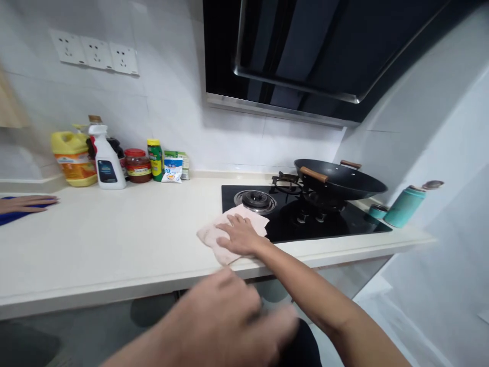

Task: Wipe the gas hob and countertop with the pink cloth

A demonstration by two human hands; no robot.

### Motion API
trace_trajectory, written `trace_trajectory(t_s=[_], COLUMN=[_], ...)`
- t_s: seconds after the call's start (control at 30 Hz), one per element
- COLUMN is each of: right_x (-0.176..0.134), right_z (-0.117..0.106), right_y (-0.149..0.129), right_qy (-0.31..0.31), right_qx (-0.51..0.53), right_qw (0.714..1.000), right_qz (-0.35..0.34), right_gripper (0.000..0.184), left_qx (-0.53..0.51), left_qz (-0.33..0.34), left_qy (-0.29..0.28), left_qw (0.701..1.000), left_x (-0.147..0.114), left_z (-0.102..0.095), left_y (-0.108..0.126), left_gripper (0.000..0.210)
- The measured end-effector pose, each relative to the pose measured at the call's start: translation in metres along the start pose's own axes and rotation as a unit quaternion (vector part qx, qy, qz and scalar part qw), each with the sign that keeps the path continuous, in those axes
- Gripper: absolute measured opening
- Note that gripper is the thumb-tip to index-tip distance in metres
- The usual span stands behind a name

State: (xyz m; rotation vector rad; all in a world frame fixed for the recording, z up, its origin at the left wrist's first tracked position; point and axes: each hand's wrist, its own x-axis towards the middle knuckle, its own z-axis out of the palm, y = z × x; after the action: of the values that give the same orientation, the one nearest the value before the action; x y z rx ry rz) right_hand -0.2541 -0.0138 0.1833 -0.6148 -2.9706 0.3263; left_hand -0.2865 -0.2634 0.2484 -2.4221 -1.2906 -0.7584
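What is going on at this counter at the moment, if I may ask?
The person's right hand lies flat on a pale pink cloth, which spans the counter and the stove's near left corner. The left hand is blurred in front of the counter, with nothing visible in it. A wok sits on the stove's right side. At far left, another person's hand rests on blue cloth.

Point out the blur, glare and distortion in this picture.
Head view: the left hand is smeared by blur in the foreground, while the right hand on the pale pink cloth looks much clearer; head view: the glossy black face of the range hood carries paler reflected bands; head view: the hood's right side bows, likely wide-angle distortion.
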Motion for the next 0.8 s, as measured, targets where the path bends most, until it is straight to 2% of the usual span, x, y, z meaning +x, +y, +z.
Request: trace_trajectory(t_s=[0.07,0.1,0.2,0.3,0.37,0.5,0.63,0.7,0.8], right_x=[-0.019,-0.027,-0.041,-0.043,-0.042,-0.040,-0.034,-0.031,-0.025], right_z=[0.000,0.000,-0.003,-0.011,-0.019,-0.035,-0.032,-0.024,-0.013], right_y=[0.004,0.009,0.032,0.063,0.083,0.106,0.099,0.091,0.087], right_qy=[0.009,0.015,0.036,0.048,0.051,0.051,0.069,0.104,0.140], right_qx=[0.007,0.011,0.027,0.030,0.018,0.008,0.036,0.033,0.012], right_qw=[0.999,0.999,0.999,0.998,0.996,0.987,0.981,0.974,0.967], right_qz=[-0.031,-0.039,-0.029,0.028,0.071,0.150,0.176,0.200,0.213], right_gripper=[0.061,0.059,0.058,0.055,0.053,0.048,0.051,0.052,0.043], left_qx=[0.056,0.079,0.113,0.074,0.042,-0.002,-0.019,-0.022,-0.017], left_qz=[-0.040,-0.083,-0.230,-0.348,-0.382,-0.373,-0.371,-0.371,-0.357], left_qy=[-0.021,-0.035,-0.074,-0.080,-0.073,-0.067,-0.062,-0.058,-0.079], left_qw=[0.997,0.993,0.964,0.931,0.920,0.925,0.926,0.927,0.931], left_x=[0.005,0.001,-0.030,-0.063,-0.075,-0.073,-0.048,-0.032,-0.005], left_z=[0.008,0.012,0.021,0.024,0.025,0.028,0.034,0.040,0.051], left_y=[-0.040,-0.061,-0.120,-0.154,-0.161,-0.156,-0.159,-0.168,-0.185], left_gripper=[0.031,0.032,0.038,0.041,0.041,0.039,0.038,0.037,0.037])
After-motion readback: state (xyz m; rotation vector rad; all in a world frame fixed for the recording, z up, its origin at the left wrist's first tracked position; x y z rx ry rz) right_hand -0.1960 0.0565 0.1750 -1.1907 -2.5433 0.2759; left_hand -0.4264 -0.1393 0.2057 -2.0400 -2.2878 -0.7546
